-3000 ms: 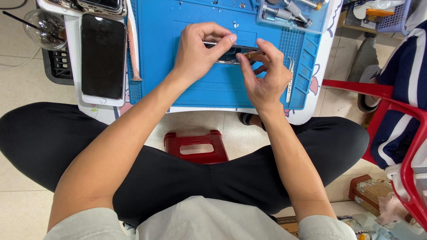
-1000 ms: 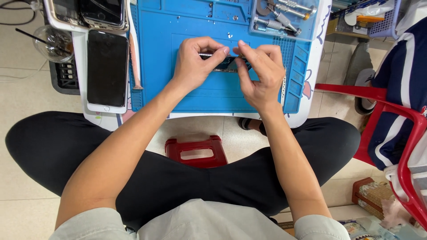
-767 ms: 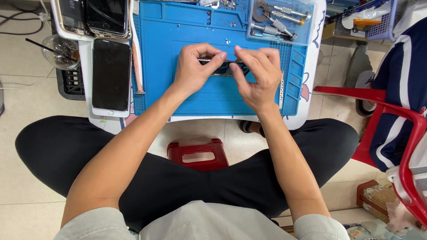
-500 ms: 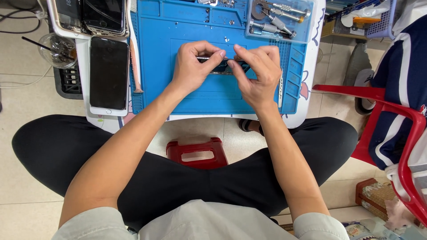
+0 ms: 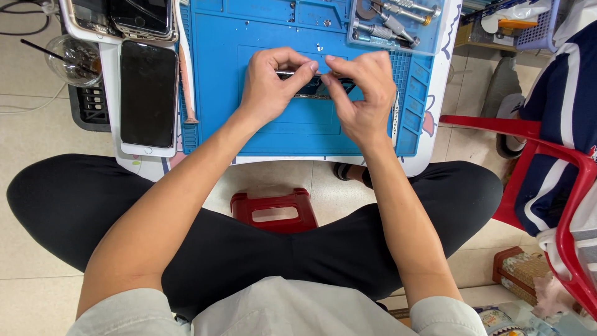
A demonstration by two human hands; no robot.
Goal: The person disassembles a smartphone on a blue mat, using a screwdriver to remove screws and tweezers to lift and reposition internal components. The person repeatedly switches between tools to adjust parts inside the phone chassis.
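Note:
My left hand (image 5: 270,84) and my right hand (image 5: 360,93) meet over the blue work mat (image 5: 273,124) on a small white table. Between their fingertips they pinch a small dark phone part (image 5: 314,87) with a metal edge, held just above the mat. Most of the part is hidden by my fingers. My forearms reach out over my crossed legs in black trousers.
A white phone with a dark screen (image 5: 148,93) lies left of the mat, more phones (image 5: 124,15) behind it. Screwdrivers (image 5: 392,18) sit in a tray at the mat's far right. A red stool (image 5: 273,211) stands under the table; a red chair (image 5: 559,168) is at right.
My right hand has come closer to the left one, and both now grip the part together. My view has shifted slightly.

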